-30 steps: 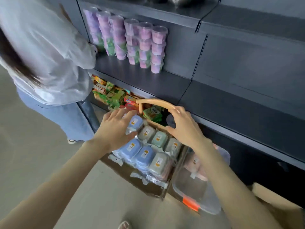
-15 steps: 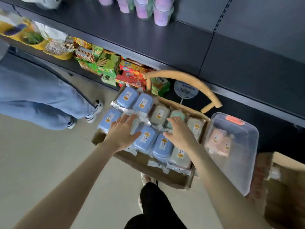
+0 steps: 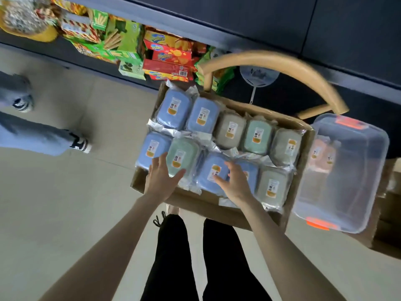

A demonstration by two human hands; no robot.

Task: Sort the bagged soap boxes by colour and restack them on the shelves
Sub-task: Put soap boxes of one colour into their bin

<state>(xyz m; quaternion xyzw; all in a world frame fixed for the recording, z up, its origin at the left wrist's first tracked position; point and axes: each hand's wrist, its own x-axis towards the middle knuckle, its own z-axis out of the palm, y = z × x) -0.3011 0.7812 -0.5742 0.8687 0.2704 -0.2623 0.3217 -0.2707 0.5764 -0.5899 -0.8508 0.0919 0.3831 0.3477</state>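
A cardboard box (image 3: pixel 217 204) on a wooden chair holds several bagged soap boxes in blue, green and grey. My left hand (image 3: pixel 161 178) lies with straight fingers on the near-left bags, touching a green soap box (image 3: pixel 183 154) and a blue soap box (image 3: pixel 152 146). My right hand (image 3: pixel 235 181) hovers with loosely spread fingers over a blue soap box (image 3: pixel 211 170) in the near row; whether it touches is unclear. Pink soap boxes (image 3: pixel 321 154) lie in a clear plastic bin (image 3: pixel 355 183) to the right.
The chair's curved wooden back (image 3: pixel 280 61) arches behind the box. Dark shelves (image 3: pixel 282 22) run along the top, with snack boxes (image 3: pixel 167 59) on the lowest level. Another person's legs and shoes (image 3: pixel 78 143) stand at left. A cardboard carton (image 3: pixel 388 213) sits at far right.
My view has tilted further down and closer to the box. Both hands have drawn back toward the near row of bags; the left now lies flat on the green and blue bags.
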